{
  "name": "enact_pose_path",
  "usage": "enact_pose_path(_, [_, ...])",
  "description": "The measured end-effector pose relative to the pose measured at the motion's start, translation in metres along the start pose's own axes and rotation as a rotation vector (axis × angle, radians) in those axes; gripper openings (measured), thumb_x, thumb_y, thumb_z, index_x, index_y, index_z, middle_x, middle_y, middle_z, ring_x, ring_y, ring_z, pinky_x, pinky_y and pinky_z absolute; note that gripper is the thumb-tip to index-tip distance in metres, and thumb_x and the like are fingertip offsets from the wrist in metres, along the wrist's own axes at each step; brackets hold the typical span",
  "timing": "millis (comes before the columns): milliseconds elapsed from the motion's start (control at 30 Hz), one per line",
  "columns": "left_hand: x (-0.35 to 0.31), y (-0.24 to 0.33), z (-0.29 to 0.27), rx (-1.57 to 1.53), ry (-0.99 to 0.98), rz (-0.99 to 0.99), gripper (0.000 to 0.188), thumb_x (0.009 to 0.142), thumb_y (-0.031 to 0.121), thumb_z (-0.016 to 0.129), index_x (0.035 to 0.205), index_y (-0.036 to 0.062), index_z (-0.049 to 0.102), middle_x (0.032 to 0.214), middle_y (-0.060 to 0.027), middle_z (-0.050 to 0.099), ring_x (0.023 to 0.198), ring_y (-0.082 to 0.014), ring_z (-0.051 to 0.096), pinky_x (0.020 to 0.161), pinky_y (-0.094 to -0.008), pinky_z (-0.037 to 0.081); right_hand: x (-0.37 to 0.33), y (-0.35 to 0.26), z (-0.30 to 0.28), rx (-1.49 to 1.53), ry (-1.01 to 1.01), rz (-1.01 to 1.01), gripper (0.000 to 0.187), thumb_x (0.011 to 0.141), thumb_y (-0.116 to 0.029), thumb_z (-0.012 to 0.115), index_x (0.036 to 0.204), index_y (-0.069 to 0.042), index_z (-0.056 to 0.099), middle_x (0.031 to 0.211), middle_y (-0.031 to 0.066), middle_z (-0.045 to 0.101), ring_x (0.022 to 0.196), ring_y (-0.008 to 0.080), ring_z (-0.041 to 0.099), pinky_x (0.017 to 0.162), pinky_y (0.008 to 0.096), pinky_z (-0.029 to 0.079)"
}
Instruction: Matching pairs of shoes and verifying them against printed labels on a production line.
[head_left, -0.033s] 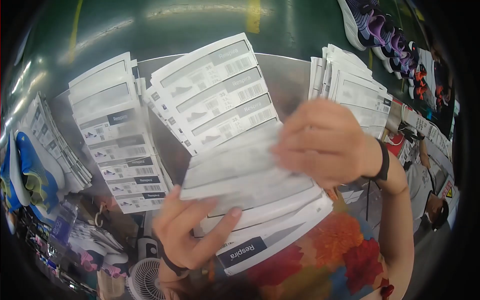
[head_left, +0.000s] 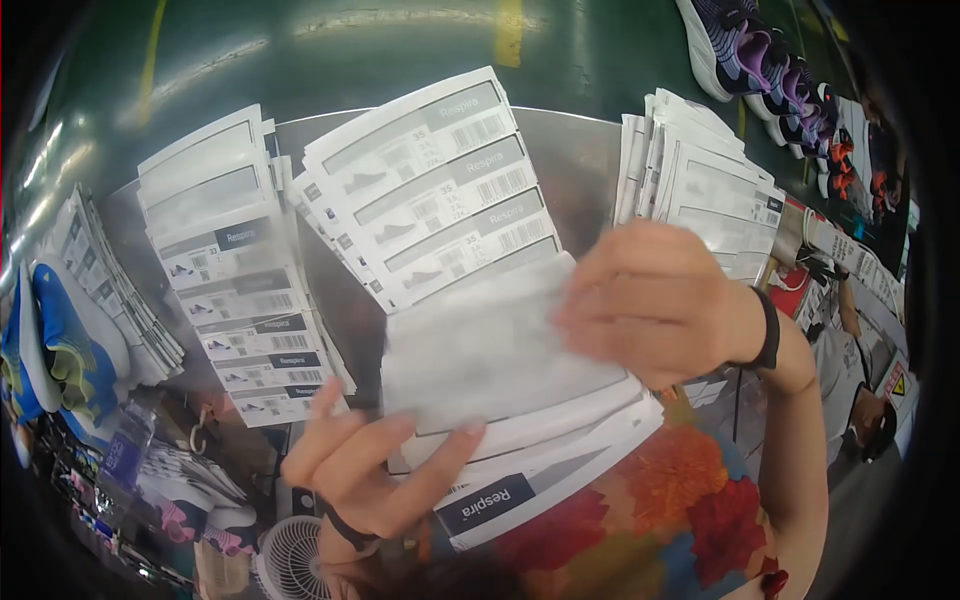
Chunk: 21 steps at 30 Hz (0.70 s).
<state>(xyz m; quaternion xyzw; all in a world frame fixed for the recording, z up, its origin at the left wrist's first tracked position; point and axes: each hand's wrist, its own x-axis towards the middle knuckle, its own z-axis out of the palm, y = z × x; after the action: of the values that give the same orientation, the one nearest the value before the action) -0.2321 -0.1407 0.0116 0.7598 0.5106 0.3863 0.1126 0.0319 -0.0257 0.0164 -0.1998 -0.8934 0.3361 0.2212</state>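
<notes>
A stack of white printed label sheets [head_left: 560,440] lies close in front of me, its top sheet [head_left: 460,350] pale and blurred by motion. My right hand [head_left: 660,305] is at that sheet's right edge, fingertips drawn together on it, though blur softens them. At the lower left of the stack rests my left hand [head_left: 385,455], fingers spread; two fingertips touch the paper and another is raised off it. Just beyond, overlapping label sheets [head_left: 445,170] show shoe pictures and barcodes in rows. Part of them is hidden under the top sheet.
Another column of labels [head_left: 240,270] lies to the left, with a further bundle [head_left: 110,290] beyond it. More label sheets [head_left: 720,190] are at the far right. Blue shoes [head_left: 70,330], dark purple shoes [head_left: 745,50] and a white fan [head_left: 292,560] stand around the table.
The top sheet has shifted slightly right. My left hand has moved a little left with its fingers more spread, and my right hand has gone slightly right and nearer.
</notes>
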Motion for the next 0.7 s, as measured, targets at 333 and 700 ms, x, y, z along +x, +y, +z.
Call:
enact_pose_path(333, [0.008, 0.001, -0.016, -0.394, -0.453, -0.204, 0.026, 0.069, 0.012, 0.069, 0.094, 0.0108, 0.076, 0.105, -0.0131, 0.07, 0.105, -0.0369, 0.067, 0.093, -0.0515, 0.053, 0.026, 0.032, -0.013, 0.285, -0.017, 0.47, 0.032, 0.084, -0.026, 0.075, 0.105, -0.002, 0.071, 0.083, 0.0131, 0.065, 0.076, 0.0279, 0.063, 0.067, 0.0365, 0.049])
enact_pose_path(700, [-0.006, 0.0, -0.019, -0.154, -0.275, -0.34, 0.034, 0.073, 0.009, 0.079, 0.106, 0.0131, 0.07, 0.111, -0.0161, 0.068, 0.108, -0.0345, 0.062, 0.102, -0.0459, 0.043, 0.043, 0.058, -0.014, 0.245, -0.198, 0.438, 0.019, 0.083, -0.013, 0.069, 0.098, -0.001, 0.068, 0.096, 0.0104, 0.067, 0.09, 0.0277, 0.064, 0.08, 0.035, 0.05])
